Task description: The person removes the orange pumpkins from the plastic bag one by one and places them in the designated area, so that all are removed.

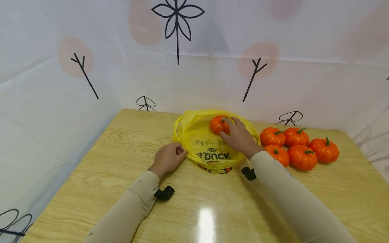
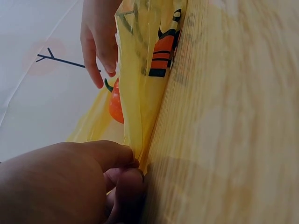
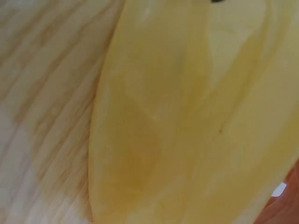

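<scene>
A yellow plastic bag (image 1: 194,135) with dark printing stands spread wide on the table, its mouth facing up. One small orange toy pumpkin (image 1: 217,125) with a green stem sits inside it. My left hand (image 1: 169,158) pinches the bag's rim at its near left side; the left wrist view shows thumb and fingers (image 2: 112,156) together on the film. Over the bag's mouth, my right hand (image 1: 240,136) reaches in with loosely bent fingers. In the left wrist view the right hand (image 2: 100,42) hangs just above the pumpkin's stem, apart from it. Yellow film (image 3: 177,116) fills most of the right wrist view.
Several more orange toy pumpkins (image 1: 302,157) are grouped to the right of the bag, beside my right forearm. The wooden table (image 1: 121,148) meets a white printed cloth (image 1: 206,84) at the back. Black wrist pieces (image 1: 164,193) stick out below both cuffs.
</scene>
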The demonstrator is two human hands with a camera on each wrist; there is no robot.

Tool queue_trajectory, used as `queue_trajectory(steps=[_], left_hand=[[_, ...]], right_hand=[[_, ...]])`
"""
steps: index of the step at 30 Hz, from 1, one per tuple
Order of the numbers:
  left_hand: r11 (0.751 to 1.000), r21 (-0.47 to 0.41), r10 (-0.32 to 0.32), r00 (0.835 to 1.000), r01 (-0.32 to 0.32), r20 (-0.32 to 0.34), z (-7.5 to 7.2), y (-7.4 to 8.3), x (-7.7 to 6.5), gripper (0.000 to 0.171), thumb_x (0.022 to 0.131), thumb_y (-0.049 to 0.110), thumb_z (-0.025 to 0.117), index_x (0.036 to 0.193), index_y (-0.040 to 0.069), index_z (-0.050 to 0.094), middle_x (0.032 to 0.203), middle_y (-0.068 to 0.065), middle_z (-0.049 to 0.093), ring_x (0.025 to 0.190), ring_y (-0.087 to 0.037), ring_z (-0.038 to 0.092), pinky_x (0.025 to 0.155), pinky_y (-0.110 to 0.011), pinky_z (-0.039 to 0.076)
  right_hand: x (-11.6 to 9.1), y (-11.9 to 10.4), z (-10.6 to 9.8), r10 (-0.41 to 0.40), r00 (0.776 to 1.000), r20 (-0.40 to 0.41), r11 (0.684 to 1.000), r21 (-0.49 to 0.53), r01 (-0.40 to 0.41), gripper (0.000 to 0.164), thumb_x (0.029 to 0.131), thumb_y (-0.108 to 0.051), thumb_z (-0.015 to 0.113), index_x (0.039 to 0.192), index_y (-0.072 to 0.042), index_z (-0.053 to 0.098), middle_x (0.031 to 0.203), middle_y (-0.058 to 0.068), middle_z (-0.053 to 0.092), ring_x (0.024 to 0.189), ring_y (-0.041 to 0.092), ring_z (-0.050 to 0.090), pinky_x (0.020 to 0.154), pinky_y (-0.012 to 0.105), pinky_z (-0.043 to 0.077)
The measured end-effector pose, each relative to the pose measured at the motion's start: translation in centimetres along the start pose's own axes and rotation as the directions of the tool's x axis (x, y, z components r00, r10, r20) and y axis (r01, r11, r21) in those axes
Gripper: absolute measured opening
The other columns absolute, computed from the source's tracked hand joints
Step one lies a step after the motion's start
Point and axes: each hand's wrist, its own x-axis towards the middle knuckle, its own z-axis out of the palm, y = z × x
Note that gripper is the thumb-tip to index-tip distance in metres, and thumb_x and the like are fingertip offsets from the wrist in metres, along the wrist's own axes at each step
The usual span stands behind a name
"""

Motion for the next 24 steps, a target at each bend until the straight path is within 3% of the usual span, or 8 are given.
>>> queue_trajectory(steps=[14,24], left_hand=[[1.000,0.027,0.017,1.000,-0.017,-0.006,0.1,0.4,0.0,0.023,0.094,0.043,0.066,0.082,0.023,0.065,0.075,0.008,0.063,0.065,-0.011,0.054,0.060,-0.028,0.039],[1.000,0.021,0.022,1.000,-0.022,-0.014,0.1,0.2,-0.1,0.023,0.094,0.042,0.067,0.081,0.023,0.065,0.074,0.007,0.063,0.064,-0.011,0.053,0.059,-0.028,0.038]], right_hand=[[1.4,0.7,0.1,0.010,0.998,0.056,1.000,-0.023,-0.008,0.068,0.103,-0.034,0.052,0.160,-0.013,0.022,0.165,0.023,0.013,0.149,0.048,0.021,0.116,0.061,0.028],[1.6,0.2,0.6,-0.008,0.999,0.052,0.999,-0.042,0.011,0.068,0.101,-0.031,0.058,0.158,-0.010,0.027,0.162,0.023,0.024,0.142,0.047,0.035,0.111,0.060,0.037]])
